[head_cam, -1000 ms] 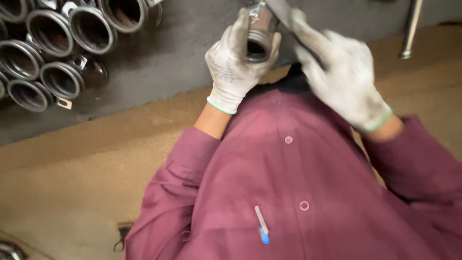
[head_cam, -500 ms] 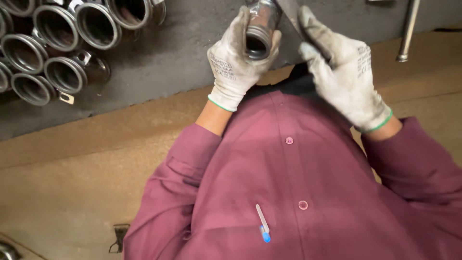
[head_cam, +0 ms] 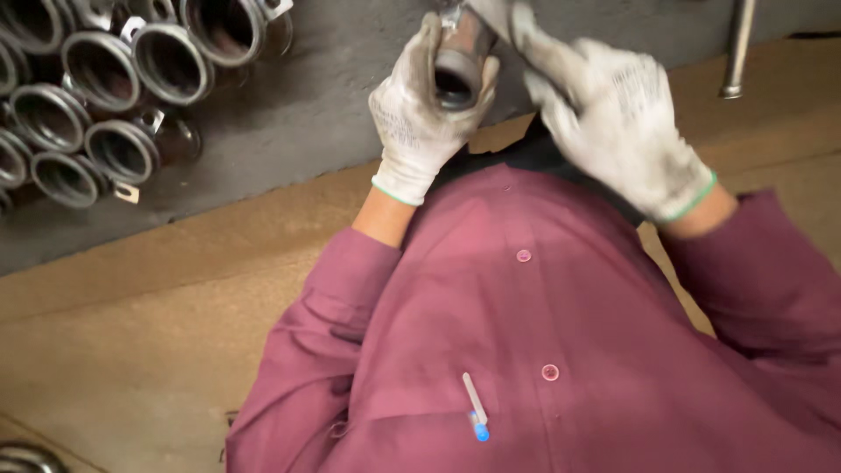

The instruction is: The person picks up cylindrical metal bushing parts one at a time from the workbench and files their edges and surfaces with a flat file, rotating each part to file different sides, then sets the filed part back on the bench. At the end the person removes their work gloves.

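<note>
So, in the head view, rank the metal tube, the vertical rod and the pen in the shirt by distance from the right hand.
1. Metal tube: touching the right hand, at its left.
2. Vertical rod: upper right.
3. Pen: below, clipped in the shirt.

A dark grey desk (head_cam: 289,149) ran across the top of the view, edged by a tan floor (head_cam: 131,333) below. At ten o'clock on the desk lay a cluster of round metal pipe fittings (head_cam: 105,96), packed touching, open mouths up. At one o'clock a metal rod (head_cam: 738,48) stood near the desk's edge.
</note>
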